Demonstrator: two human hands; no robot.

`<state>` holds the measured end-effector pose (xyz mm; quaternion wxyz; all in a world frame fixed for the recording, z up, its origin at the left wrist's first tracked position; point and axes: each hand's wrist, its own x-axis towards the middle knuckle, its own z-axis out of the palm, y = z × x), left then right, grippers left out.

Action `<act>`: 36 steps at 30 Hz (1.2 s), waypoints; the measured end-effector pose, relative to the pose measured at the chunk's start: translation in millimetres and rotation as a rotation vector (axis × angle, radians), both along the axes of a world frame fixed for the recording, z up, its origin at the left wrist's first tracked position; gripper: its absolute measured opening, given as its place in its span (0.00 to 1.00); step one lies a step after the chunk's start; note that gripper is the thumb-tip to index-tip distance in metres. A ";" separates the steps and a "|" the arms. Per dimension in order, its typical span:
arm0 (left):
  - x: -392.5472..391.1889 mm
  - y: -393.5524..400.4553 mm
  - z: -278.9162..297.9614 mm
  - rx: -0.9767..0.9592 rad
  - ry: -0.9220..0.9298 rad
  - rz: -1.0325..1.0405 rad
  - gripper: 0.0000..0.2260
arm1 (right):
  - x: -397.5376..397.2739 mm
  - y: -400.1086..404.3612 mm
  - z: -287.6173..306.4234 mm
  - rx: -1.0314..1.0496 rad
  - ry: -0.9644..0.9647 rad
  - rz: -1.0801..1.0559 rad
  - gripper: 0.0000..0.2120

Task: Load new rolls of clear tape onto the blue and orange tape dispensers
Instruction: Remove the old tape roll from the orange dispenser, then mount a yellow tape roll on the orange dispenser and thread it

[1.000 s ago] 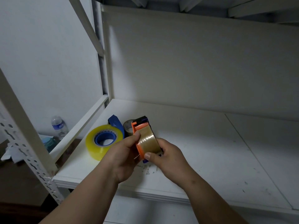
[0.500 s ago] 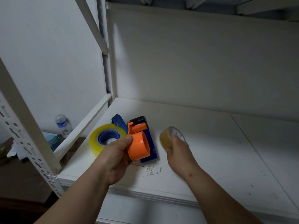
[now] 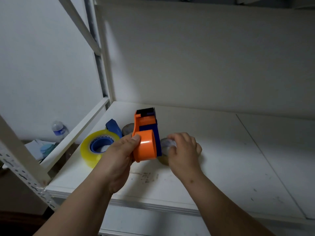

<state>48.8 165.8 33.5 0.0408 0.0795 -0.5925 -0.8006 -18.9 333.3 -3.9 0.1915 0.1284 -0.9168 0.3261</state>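
Note:
My left hand grips the orange and blue tape dispenser above the white shelf; its orange drum is bare. Just right of it, my right hand is closed over a small brownish tape roll that rests low at the shelf surface, mostly hidden by my fingers. A large clear yellowish tape roll sits around a blue dispenser hub on the shelf's left side, its blue handle pointing back. Another small dull roll lies behind the held dispenser.
White metal rack posts and a side rail frame the shelf's left. Beyond the rail, lower down, stand a water bottle and some papers. Dark specks mark the shelf near its front edge.
My right hand pulled the small brownish roll off the orange drum, carried it right, then lowered it to the shelf beside the dispenser. My left hand kept the dispenser and raised it slightly.

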 end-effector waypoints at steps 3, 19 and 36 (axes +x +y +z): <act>-5.7 29.7 8.6 -0.079 0.061 -0.041 0.09 | 9.4 14.8 18.6 -0.131 0.058 0.070 0.11; -20.6 189.0 12.7 -0.202 0.170 -0.562 0.12 | 88.0 154.0 41.9 -0.464 -0.040 -0.150 0.08; 38.2 432.6 1.7 -0.275 0.042 -0.724 0.06 | 168.7 384.0 26.3 -0.345 -0.073 -0.379 0.08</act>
